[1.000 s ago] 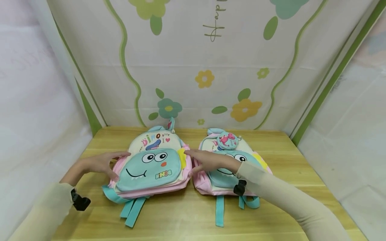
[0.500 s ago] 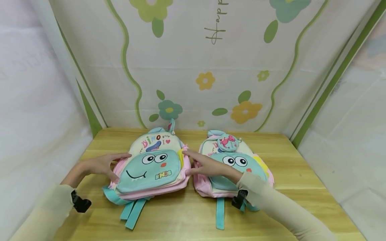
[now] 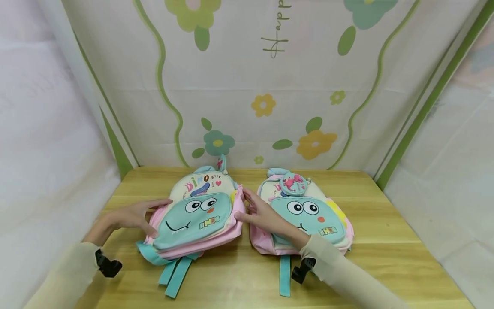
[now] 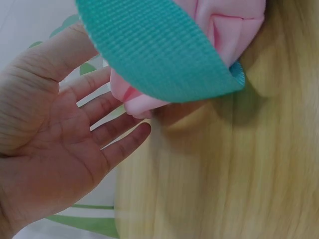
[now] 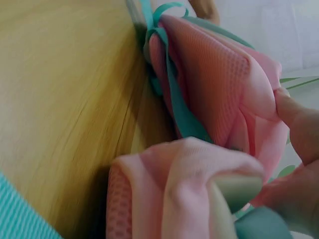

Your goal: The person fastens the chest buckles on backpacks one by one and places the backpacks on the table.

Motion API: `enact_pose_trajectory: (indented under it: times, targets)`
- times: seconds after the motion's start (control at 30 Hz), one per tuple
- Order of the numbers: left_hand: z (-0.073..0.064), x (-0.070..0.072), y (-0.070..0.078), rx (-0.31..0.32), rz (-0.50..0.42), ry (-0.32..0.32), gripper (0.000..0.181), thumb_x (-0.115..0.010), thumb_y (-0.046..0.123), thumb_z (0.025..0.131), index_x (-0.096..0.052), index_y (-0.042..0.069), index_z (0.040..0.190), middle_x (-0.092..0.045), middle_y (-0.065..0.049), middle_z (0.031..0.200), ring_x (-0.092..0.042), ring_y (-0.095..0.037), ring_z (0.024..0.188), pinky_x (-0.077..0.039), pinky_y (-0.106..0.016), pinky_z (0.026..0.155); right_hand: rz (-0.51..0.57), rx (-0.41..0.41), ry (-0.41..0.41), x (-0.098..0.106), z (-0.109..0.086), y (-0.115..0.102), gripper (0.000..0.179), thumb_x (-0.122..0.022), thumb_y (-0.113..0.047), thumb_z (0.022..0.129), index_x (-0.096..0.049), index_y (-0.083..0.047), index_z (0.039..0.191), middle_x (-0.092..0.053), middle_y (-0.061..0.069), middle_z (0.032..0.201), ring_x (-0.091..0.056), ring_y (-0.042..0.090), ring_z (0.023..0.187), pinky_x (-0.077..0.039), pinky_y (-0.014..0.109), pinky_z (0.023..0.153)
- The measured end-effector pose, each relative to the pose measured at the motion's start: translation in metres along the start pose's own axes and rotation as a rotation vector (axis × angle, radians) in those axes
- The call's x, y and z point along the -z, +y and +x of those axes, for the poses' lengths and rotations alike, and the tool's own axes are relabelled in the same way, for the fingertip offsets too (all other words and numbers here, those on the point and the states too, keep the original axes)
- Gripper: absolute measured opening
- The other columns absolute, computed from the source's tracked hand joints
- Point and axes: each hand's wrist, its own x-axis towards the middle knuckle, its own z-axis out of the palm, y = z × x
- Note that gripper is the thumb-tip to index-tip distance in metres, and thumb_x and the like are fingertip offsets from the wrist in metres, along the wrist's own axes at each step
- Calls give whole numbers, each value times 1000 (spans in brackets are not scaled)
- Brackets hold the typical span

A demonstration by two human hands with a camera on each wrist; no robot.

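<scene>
Gap between left bag (image 3: 194, 238) and right bag (image 3: 283, 219) narrow, right hand (image 3: 264, 212) filling it. Right sleeve (image 3: 347, 272) crosses in front of right bag, blocking that approach. Left hand (image 3: 135, 214) takes up left bag's left side. Straps (image 3: 178, 277) trail toward front, low obstacles. Free passage: counter (image 3: 386, 227) right of right bag; also middle front, between straps. Back wall (image 3: 227, 73) bounds far edge; side walls (image 3: 451, 171) bound flanks.

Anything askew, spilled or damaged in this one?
One thing: the backpack between the left hand and right hand sits askew, its side by the right hand tilted up off the table, while the other backpack sits straighter. The backdrop lettering also runs sideways. No spill or damage shows.
</scene>
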Motion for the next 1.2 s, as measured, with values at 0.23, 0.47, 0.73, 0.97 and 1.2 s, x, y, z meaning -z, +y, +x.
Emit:
enact_pose_trajectory:
  times: [0.23, 0.47, 0.73, 0.97, 1.2]
  targets:
    - [5, -12, 1, 5, -18, 33, 105, -89, 25, 76, -28, 2, 159, -26, -32, 161, -33, -54, 142, -41, -59, 109, 70, -26, 90, -2, -4, 1, 85, -68, -28, 99, -18, 0, 161, -22, 19, 167, -28, 31, 153, -32, 44, 120]
    - [18, -18, 2, -9, -11, 42, 106, -90, 27, 77, -28, 4, 160, -28, -30, 162, -35, -52, 143, -44, -46, 109, 102, 35, 33, 12, -4, 2, 76, -65, -24, 101, -23, -5, 161, -22, 10, 169, -30, 22, 153, -34, 35, 118]
    - [34, -25, 15, -21, 43, 51, 106, -91, 28, 77, -30, 5, 160, -33, -26, 161, -39, -44, 142, -41, -52, 111, 194, 110, 45, 22, -5, -5, 64, -64, -15, 101, -35, -3, 157, -31, 12, 166, -35, 24, 151, -37, 27, 116]
    - [40, -27, 21, -16, 63, 72, 107, -92, 30, 74, -32, 5, 159, -34, -26, 161, -35, -45, 145, -35, -60, 114, 260, 129, 80, 21, -4, -17, 62, -65, -18, 101, -39, -11, 157, -33, 5, 166, -34, 22, 152, -38, 25, 114]
    - [46, -37, 22, -43, 49, 78, 108, -92, 33, 74, -31, 7, 160, -30, -24, 163, -29, -48, 148, -30, -67, 115, 279, 265, 36, 22, 4, -37, 76, -75, -11, 93, -38, -16, 158, -29, 0, 168, -28, 18, 155, -35, 22, 116]
